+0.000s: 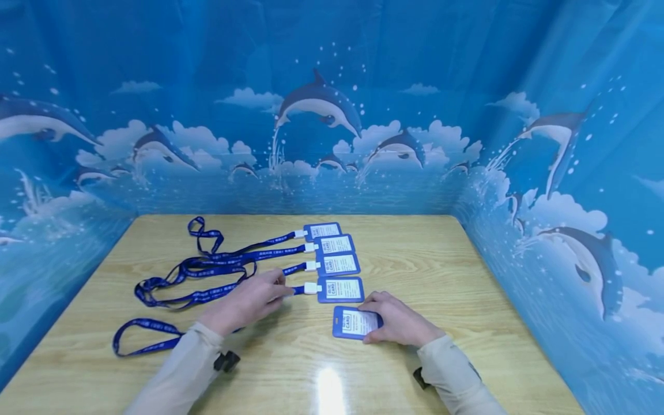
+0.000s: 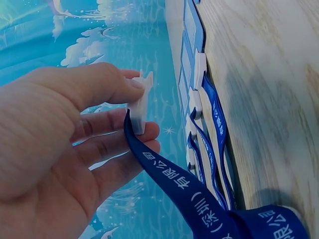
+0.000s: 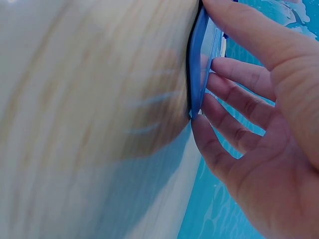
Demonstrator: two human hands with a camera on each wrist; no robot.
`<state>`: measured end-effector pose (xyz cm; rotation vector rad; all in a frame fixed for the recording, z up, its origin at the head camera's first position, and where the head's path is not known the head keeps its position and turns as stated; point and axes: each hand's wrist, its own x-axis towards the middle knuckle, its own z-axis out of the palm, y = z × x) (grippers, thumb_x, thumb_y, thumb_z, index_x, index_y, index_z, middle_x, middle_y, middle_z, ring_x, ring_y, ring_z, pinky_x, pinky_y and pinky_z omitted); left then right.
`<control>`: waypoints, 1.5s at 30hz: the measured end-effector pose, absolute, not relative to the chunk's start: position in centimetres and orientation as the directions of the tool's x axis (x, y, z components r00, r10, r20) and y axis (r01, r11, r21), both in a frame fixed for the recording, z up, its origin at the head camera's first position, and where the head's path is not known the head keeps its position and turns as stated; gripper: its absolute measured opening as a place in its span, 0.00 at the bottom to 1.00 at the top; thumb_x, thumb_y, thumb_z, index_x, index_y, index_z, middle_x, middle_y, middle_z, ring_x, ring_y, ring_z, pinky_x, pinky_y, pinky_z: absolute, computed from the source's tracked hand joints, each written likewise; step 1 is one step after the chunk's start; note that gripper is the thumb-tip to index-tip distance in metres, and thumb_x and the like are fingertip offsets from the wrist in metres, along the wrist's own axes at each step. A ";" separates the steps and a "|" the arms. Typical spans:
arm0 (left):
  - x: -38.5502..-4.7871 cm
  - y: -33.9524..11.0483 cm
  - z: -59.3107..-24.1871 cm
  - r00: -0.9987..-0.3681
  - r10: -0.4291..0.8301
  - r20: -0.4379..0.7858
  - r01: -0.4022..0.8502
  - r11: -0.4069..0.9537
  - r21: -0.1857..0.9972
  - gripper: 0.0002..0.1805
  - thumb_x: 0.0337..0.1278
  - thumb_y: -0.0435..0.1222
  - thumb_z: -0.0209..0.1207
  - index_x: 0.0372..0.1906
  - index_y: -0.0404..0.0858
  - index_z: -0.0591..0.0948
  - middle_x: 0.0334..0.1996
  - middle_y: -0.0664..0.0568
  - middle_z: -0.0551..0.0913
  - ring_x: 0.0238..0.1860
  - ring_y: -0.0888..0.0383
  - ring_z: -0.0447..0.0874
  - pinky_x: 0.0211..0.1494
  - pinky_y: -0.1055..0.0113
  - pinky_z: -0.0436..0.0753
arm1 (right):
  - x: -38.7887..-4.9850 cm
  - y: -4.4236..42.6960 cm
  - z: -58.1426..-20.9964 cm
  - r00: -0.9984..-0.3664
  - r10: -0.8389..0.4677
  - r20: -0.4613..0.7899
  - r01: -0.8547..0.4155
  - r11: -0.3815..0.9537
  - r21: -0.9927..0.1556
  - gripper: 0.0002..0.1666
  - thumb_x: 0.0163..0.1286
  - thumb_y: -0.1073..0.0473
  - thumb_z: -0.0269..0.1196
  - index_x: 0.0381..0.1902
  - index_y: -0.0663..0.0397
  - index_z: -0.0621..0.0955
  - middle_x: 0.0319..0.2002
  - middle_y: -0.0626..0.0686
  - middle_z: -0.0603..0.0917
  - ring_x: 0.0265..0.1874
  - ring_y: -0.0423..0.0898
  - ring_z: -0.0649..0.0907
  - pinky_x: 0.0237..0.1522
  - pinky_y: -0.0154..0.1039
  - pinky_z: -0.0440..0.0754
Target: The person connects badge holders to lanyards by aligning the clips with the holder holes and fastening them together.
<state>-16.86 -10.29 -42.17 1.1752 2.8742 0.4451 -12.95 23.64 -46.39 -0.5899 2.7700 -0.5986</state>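
My left hand (image 1: 249, 302) pinches a white plastic clip (image 2: 138, 107) between thumb and fingers. From that clip hangs a dark blue lanyard (image 2: 172, 181) with white lettering, its loop (image 1: 150, 337) lying at the table's left. In the head view the clip is hidden behind the hand. My right hand (image 1: 396, 323) grips a blue card holder (image 1: 344, 323) by its right end, thumb on one edge and fingers along the other. The holder lies on or just above the table, its slotted end pointing left, with no lanyard on it.
Several blue badges stand in a column beyond the hands, the nearest badge (image 1: 340, 290) just above the held card holder. White clips join them to blue lanyards (image 1: 207, 268) spread leftward. A dolphin-print curtain (image 1: 332, 190) borders the wooden table (image 1: 415, 259).
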 end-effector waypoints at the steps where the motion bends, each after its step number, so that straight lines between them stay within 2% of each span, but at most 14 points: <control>1: -16.8 -10.2 -42.2 -0.718 0.688 0.102 0.687 0.678 0.263 0.17 0.59 0.32 0.68 0.54 0.45 0.87 0.38 0.58 0.78 0.31 0.67 0.70 0.30 0.75 0.75 | -13.0 23.6 -46.4 -0.888 -0.435 -0.152 -0.333 0.834 -0.439 0.41 0.52 0.43 0.79 0.61 0.53 0.82 0.56 0.50 0.80 0.55 0.47 0.78 0.61 0.50 0.80; 15: -16.9 -9.9 -42.3 -0.713 0.695 0.088 0.690 0.675 0.260 0.17 0.60 0.33 0.68 0.54 0.46 0.87 0.40 0.58 0.78 0.30 0.67 0.70 0.30 0.76 0.75 | -12.8 23.4 -46.3 -0.888 -0.432 -0.158 -0.333 0.841 -0.426 0.40 0.53 0.43 0.78 0.62 0.52 0.82 0.57 0.50 0.80 0.55 0.47 0.78 0.62 0.50 0.79; 31: -16.5 -9.2 -42.5 -0.741 0.670 0.047 0.653 0.702 0.284 0.17 0.57 0.33 0.69 0.52 0.48 0.87 0.41 0.61 0.78 0.32 0.68 0.71 0.31 0.76 0.76 | -13.0 23.2 -46.4 -0.886 -0.434 -0.162 -0.334 0.841 -0.426 0.40 0.54 0.43 0.78 0.62 0.52 0.82 0.59 0.52 0.79 0.57 0.49 0.78 0.63 0.51 0.79; 40: -16.5 -8.8 -42.7 -0.717 0.694 0.064 0.684 0.683 0.256 0.16 0.57 0.33 0.70 0.51 0.48 0.88 0.41 0.60 0.79 0.35 0.67 0.74 0.35 0.77 0.78 | -13.1 23.2 -46.3 -0.882 -0.444 -0.158 -0.347 0.839 -0.420 0.40 0.54 0.43 0.78 0.62 0.52 0.81 0.59 0.53 0.79 0.57 0.49 0.78 0.62 0.50 0.79; 45: -16.5 -8.7 -42.6 -0.710 0.701 0.067 0.692 0.676 0.255 0.16 0.57 0.33 0.69 0.51 0.47 0.88 0.39 0.60 0.78 0.33 0.67 0.72 0.33 0.77 0.77 | -13.2 23.2 -46.4 -0.878 -0.456 -0.142 -0.365 0.832 -0.417 0.40 0.54 0.43 0.77 0.62 0.53 0.81 0.59 0.53 0.79 0.58 0.49 0.78 0.63 0.51 0.79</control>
